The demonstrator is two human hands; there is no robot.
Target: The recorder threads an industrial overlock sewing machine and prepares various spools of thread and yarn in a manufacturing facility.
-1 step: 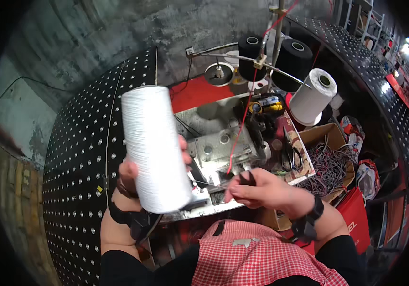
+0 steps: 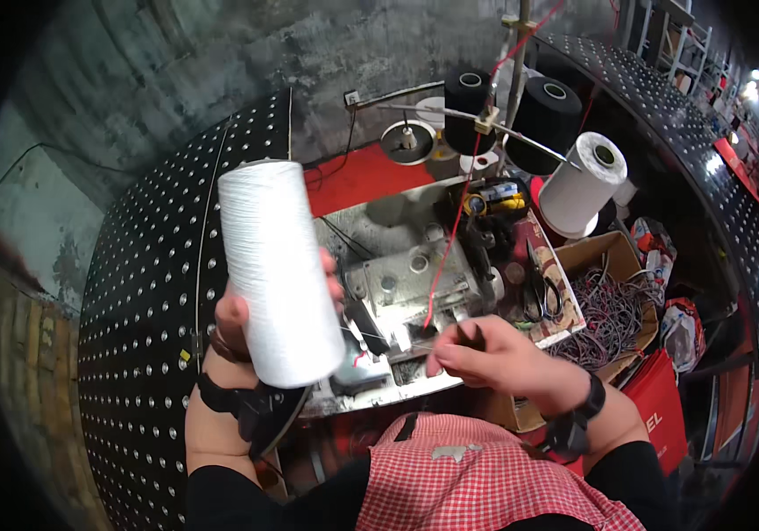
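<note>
A large cone of white thread (image 2: 277, 274) is tilted in front of me. My left hand (image 2: 236, 317) is wrapped round it from behind, with the thumb on its left side and fingertips showing at the right. My right hand (image 2: 477, 350) is closed in a pinch, and a thin pale strand of thread runs from the cone side toward its fingertips. Something small and dark shows at these fingers; I cannot make out what it is. Beyond both hands stands a sewing machine (image 2: 419, 274) with a red thread (image 2: 450, 252) coming down to it.
Black thread cones (image 2: 552, 106) and a white cone (image 2: 585, 181) stand on the thread stand behind. Scissors (image 2: 542, 296) lie right of the machine, beside a cardboard box (image 2: 614, 248) of tangled thread. A black studded panel (image 2: 149, 292) rises at the left.
The white cone and my left hand have shifted slightly left. My right hand is a little farther right and lower, still pinched.
</note>
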